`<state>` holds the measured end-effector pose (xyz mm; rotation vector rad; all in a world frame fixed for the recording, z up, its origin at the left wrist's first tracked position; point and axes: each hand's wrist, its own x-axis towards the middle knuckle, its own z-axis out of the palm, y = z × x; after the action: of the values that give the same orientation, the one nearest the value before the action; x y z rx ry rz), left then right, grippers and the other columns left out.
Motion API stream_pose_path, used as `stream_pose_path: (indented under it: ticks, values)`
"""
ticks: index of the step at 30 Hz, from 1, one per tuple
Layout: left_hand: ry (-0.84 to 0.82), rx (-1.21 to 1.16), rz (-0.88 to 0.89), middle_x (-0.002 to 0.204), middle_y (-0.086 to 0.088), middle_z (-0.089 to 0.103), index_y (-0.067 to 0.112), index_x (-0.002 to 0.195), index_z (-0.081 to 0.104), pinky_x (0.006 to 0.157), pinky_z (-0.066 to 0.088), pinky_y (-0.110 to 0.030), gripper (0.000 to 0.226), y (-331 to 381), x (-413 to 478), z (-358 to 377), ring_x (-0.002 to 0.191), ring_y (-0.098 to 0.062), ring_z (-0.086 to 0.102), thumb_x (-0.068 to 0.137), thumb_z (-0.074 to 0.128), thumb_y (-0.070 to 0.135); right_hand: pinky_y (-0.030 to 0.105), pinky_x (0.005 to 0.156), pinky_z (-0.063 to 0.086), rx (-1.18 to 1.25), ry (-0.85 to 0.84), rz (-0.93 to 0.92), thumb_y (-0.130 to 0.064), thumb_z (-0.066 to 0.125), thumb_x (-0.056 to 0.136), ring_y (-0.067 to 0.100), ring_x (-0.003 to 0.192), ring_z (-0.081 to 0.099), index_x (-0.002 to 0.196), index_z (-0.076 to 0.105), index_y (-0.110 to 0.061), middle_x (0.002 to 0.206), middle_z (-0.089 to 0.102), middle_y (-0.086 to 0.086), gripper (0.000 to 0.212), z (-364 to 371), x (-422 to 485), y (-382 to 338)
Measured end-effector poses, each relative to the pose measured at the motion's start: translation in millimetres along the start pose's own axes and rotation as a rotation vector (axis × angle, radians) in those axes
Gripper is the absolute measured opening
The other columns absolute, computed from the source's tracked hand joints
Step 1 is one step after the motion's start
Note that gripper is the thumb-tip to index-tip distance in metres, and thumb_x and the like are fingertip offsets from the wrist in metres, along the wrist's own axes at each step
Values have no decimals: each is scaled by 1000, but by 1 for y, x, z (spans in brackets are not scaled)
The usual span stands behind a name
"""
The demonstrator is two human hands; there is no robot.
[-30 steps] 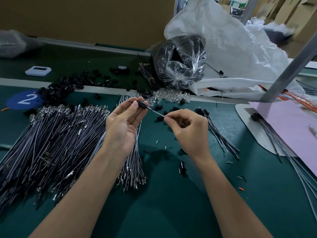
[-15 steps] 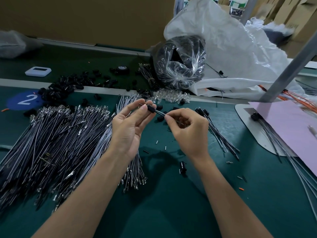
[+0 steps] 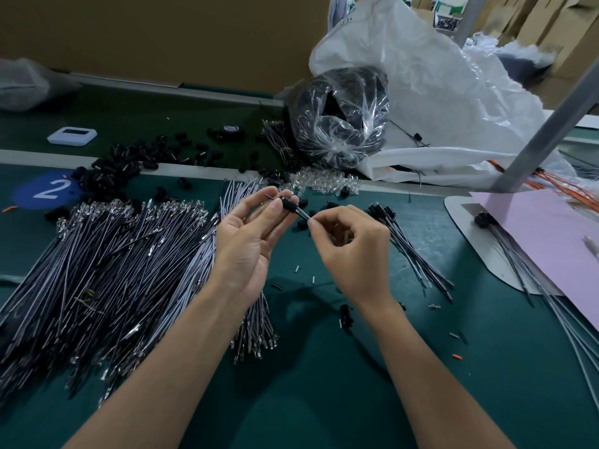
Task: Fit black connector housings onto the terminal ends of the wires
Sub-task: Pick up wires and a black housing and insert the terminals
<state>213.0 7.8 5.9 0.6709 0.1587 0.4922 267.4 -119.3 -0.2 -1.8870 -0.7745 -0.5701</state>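
My left hand (image 3: 249, 236) pinches a small black connector housing (image 3: 288, 204) between thumb and fingertips, above the green mat. My right hand (image 3: 351, 251) pinches a thin wire (image 3: 304, 214) right next to the housing; the wire's end sits in the housing. A big pile of bare grey wires (image 3: 107, 270) with metal terminals lies to the left. Loose black housings (image 3: 129, 163) are scattered at the back left. A small bunch of wires with housings fitted (image 3: 408, 244) lies right of my right hand.
A clear bag of black parts (image 3: 340, 115) and a large white plastic bag (image 3: 447, 102) stand at the back. A pink sheet (image 3: 551, 241) on a white base with more wires lies at the right, under a grey post (image 3: 547, 131). A white device (image 3: 72, 136) sits back left.
Both hands have drawn closer together: the left hand with the housing moved right, and the wire between them shows much shorter now.
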Motion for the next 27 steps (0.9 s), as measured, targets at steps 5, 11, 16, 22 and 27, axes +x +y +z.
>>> stream_pose_path:
  ticks: [5,11,16,22,27]
  values:
    - [-10,19,4,94,-11,75,3,105,61,76,57,-24,32,-1,1,-2,89,-19,73,73,65,4,10,59,40,15,32,6,-6,75,81,8,60,56,77,71,-10,72,64,-5,8,-1,1,2]
    - [-20,41,15,94,-10,75,3,105,61,76,57,-23,32,-2,0,-2,90,-18,72,73,66,5,15,58,41,9,-25,36,-11,72,85,6,58,52,78,72,-11,69,65,-5,7,1,0,4]
    - [-39,111,27,97,-11,75,3,105,62,79,57,-25,32,-5,-1,-2,95,-21,71,73,67,6,19,56,45,6,-15,-3,-11,72,86,8,59,54,81,73,-11,71,67,-6,5,3,0,2]
    - [-34,99,24,100,-13,75,3,106,63,77,57,-24,32,-5,0,-3,96,-22,71,74,67,6,29,58,48,-15,-16,17,-18,68,89,11,60,56,83,75,-10,68,67,-5,13,4,-1,3]
    - [-30,132,26,99,-13,75,2,106,63,78,57,-24,34,-7,-1,-2,97,-22,71,73,67,8,22,57,46,-8,20,-35,-13,71,87,10,60,57,81,74,-10,71,68,-4,7,4,-1,2]
